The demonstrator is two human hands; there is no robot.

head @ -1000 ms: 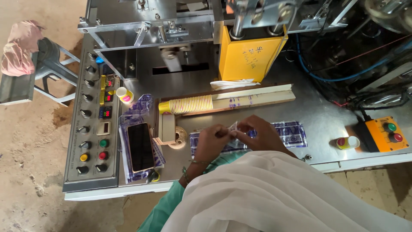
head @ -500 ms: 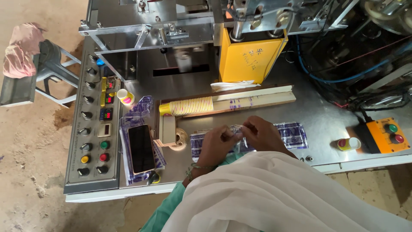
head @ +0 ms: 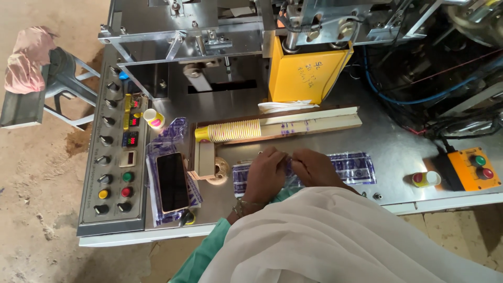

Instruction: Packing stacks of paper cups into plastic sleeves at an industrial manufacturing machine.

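My left hand [head: 266, 173] and my right hand [head: 313, 166] rest side by side on a flat clear plastic bag with blue print [head: 352, 167] that lies on the steel machine table [head: 390, 139]. Both hands pinch the bag's upper edge with closed fingers, thumbs nearly touching. Just beyond them a long row of stacked yellow paper cups [head: 229, 131] lies on its side in a wooden trough [head: 314, 123]. A roll of tape [head: 219, 170] sits left of my left hand.
A black phone [head: 172, 182] lies on more printed bags at left, beside a control panel with knobs and coloured buttons [head: 112, 173]. A yellow machine housing [head: 306, 71] stands behind the trough. An orange switch box [head: 474, 167] and a small cup [head: 425, 179] sit at right.
My hands have drawn closer together over the bag and settled lower onto it. The bit of clear plastic raised between the fingers earlier is now down flat.
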